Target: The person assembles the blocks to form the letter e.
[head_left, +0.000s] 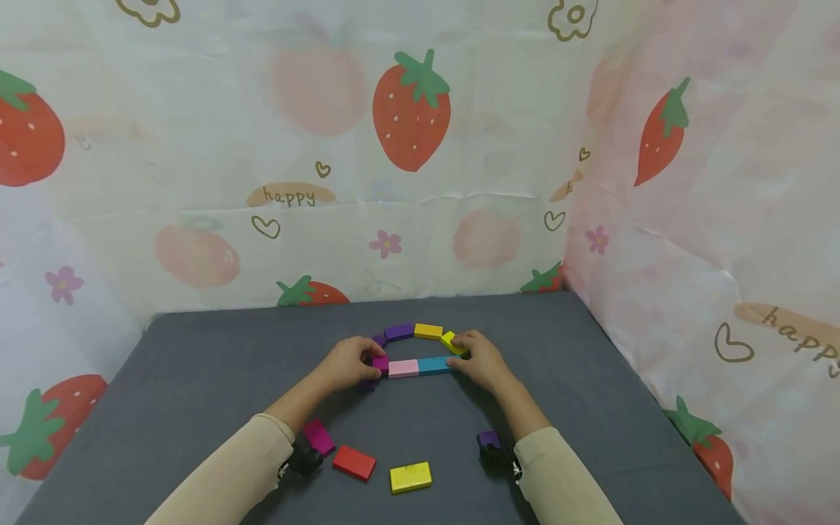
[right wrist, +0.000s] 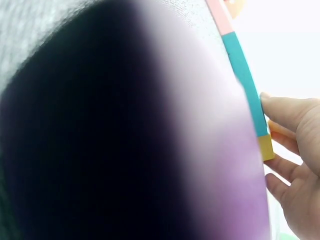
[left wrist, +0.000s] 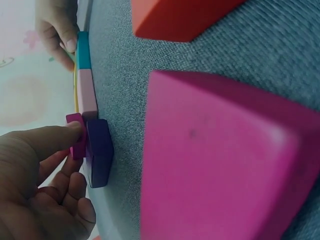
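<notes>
My left hand (head_left: 351, 361) pinches a magenta block (left wrist: 77, 142) between thumb and fingers at the left end of a row. Right beside it stands a dark purple block (left wrist: 100, 152). The row continues with a pink block (head_left: 403, 368) and a blue block (head_left: 434, 364). At its right end, my right hand (head_left: 482, 359) has its fingers curled round a bright yellow block (head_left: 450, 340), the thumb tip by the blue block. Behind the row, a small purple block (head_left: 379, 340), a longer purple block (head_left: 399, 332) and an orange-yellow block (head_left: 428, 332) form an arch.
Closer to me on the grey cloth (head_left: 216, 386) lie a loose magenta block (head_left: 319, 437), a red block (head_left: 354, 463), a yellow block (head_left: 410, 477) and a purple block (head_left: 488, 439). A strawberry-printed curtain (head_left: 413, 240) hangs behind the table.
</notes>
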`<control>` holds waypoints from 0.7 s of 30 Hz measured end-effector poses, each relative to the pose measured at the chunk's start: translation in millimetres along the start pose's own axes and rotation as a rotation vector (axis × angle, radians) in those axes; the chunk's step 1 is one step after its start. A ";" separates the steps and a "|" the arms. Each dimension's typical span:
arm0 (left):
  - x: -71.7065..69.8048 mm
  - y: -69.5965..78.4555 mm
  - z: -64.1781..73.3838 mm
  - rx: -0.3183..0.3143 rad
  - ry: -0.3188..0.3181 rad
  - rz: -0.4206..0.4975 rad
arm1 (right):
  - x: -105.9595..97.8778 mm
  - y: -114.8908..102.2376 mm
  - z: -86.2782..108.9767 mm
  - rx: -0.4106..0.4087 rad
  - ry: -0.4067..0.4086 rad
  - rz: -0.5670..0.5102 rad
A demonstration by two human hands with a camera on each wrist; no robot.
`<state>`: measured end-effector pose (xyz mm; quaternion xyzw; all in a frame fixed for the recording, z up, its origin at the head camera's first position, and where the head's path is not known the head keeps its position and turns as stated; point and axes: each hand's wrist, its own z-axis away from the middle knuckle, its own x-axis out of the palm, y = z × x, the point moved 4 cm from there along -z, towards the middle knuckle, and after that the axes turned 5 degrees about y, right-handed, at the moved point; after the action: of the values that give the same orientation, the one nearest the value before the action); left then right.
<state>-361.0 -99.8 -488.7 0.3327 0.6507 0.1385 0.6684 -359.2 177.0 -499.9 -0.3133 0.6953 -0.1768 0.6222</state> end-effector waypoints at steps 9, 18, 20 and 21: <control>0.0 -0.3 0.6 0.008 0.000 -0.006 | -0.3 -0.5 -0.4 0.005 0.004 -0.003; 0.1 -1.0 1.1 0.019 0.002 -0.007 | 0.5 1.0 -1.7 0.007 0.004 0.001; -0.1 -0.2 1.7 0.025 0.005 -0.016 | 0.6 1.0 -1.6 0.007 0.006 -0.002; -0.3 0.3 2.0 0.028 0.006 -0.020 | 0.5 0.9 -1.4 0.006 0.007 -0.004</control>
<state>-359.1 -100.3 -488.5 0.3352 0.6578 0.1237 0.6631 -360.9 177.2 -500.7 -0.3121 0.6964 -0.1813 0.6203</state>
